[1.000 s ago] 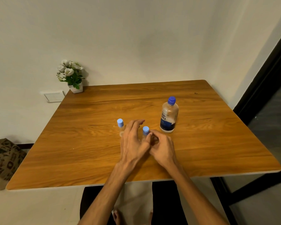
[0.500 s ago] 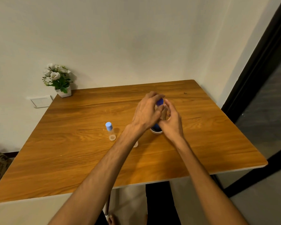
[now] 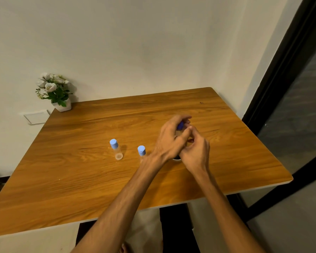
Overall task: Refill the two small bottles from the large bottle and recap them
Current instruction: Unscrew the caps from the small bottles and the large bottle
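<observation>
Two small clear bottles with light-blue caps stand on the wooden table (image 3: 80, 179): one (image 3: 116, 149) at centre left, the other (image 3: 141, 151) just right of it, partly behind my left wrist. The large bottle (image 3: 177, 159) stands to their right, almost wholly hidden by my hands; only its dark-blue cap (image 3: 180, 126) and its base show. My left hand (image 3: 170, 139) curls over the cap from above. My right hand (image 3: 195, 150) grips the bottle's body from the right side.
A small white pot of white flowers (image 3: 55, 92) sits at the table's back left corner against the wall. A dark door frame (image 3: 281, 73) runs along the right. The table's front edge lies close to my body.
Both hands left the small bottle by the front and went right to the large bottle, where they now hold its cap and body. The camera view shifted right.
</observation>
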